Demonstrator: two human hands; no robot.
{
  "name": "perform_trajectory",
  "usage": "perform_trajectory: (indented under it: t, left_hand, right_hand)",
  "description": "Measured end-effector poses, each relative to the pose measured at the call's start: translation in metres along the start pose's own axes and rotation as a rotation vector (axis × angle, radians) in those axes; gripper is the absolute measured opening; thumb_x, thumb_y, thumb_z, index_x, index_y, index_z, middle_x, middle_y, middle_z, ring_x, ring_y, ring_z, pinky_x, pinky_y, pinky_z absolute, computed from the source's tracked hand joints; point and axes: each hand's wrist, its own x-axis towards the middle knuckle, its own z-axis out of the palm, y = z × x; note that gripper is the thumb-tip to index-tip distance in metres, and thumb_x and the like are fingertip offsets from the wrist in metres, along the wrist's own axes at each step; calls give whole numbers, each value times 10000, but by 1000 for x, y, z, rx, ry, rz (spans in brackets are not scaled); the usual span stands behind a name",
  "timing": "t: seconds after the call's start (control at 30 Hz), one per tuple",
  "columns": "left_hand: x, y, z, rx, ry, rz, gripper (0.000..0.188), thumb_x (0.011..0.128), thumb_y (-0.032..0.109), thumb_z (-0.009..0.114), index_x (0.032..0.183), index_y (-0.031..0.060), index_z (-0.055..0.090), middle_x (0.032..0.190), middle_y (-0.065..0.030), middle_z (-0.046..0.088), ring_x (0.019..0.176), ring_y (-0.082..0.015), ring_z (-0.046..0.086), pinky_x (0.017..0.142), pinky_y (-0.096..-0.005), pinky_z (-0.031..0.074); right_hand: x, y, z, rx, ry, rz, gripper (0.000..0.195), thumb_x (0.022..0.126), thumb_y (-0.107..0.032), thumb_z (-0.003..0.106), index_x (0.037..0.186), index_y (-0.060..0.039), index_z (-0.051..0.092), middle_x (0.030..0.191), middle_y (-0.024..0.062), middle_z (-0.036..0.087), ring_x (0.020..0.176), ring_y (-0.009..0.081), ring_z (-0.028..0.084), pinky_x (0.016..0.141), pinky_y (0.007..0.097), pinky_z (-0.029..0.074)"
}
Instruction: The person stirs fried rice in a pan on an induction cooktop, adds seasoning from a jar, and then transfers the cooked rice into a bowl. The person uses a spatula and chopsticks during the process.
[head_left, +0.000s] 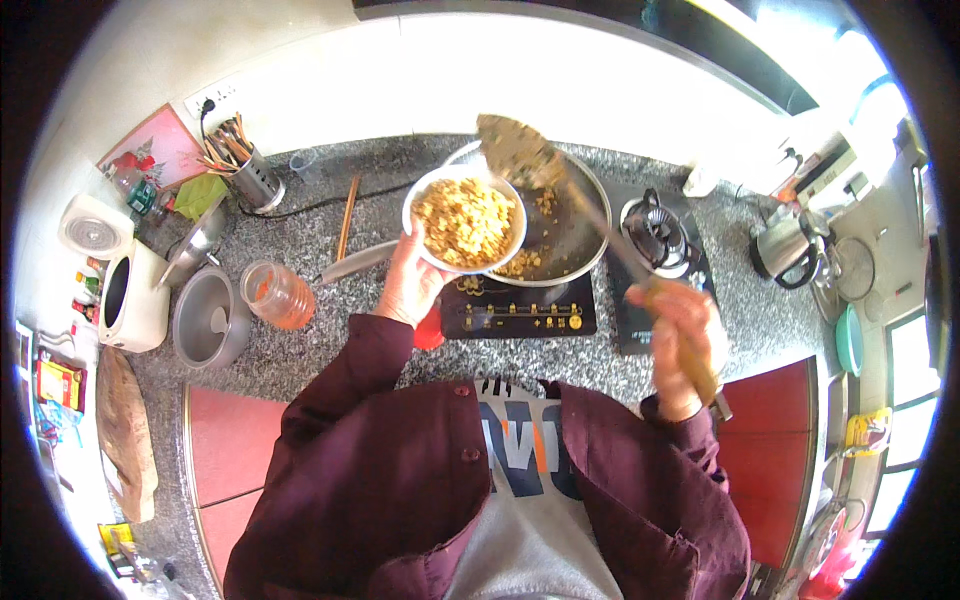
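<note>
My left hand (412, 281) holds a white bowl (520, 229) by its near left side. Fried rice (469, 225) or a similar crumbly food is heaped in it. Gripped by its wooden handle, a spatula (517, 146) slants from my right hand (679, 341) up over the pan, blurred, with bits of food on its broad blade. Below both is a frying pan (570, 240), partly hidden by the bowl and the spatula; some food scraps cling to its inside. The pan rests on a black induction cooker (517, 319), its handle (360, 262) pointing left.
A gas burner (656, 232) adjoins the pan on the right, with an electric kettle (784, 247) beyond. To the left stand a plastic jar (279, 296), a metal pot (191, 330) and a chopsticks holder (259, 180). Wooden chopsticks (349, 217) lie behind the pan handle.
</note>
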Motion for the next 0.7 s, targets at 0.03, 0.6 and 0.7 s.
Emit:
perform_trajectory:
  t: [0.03, 0.6, 0.7]
  left_hand:
    - [-2, 5, -7, 15, 24, 12, 656, 961, 462, 572, 1454, 93, 347, 1428, -115, 474, 1303, -278, 490, 1045, -512, 449]
    - [-21, 49, -27, 108, 94, 171, 669, 1004, 526, 423, 1489, 89, 275, 1466, -150, 425, 1291, -323, 499, 1001, -529, 495]
    - [-19, 48, -30, 88, 97, 168, 682, 999, 530, 432, 1492, 88, 270, 1469, -152, 421, 1300, -328, 489, 1009, -538, 486]
  right_hand:
    - [4, 7, -4, -128, 1, -15, 220, 796, 85, 642, 962, -51, 687, 993, 128, 701, 873, 244, 711, 729, 306, 573]
    - [-4, 100, 130, 184, -632, -52, 289, 810, -67, 602, 1097, -80, 634, 1031, 116, 582, 963, 311, 625, 836, 369, 519]
    - [17, 87, 84, 258, -808, -213, 269, 760, -14, 679, 1028, -22, 651, 1051, 114, 605, 917, 279, 646, 750, 347, 542]
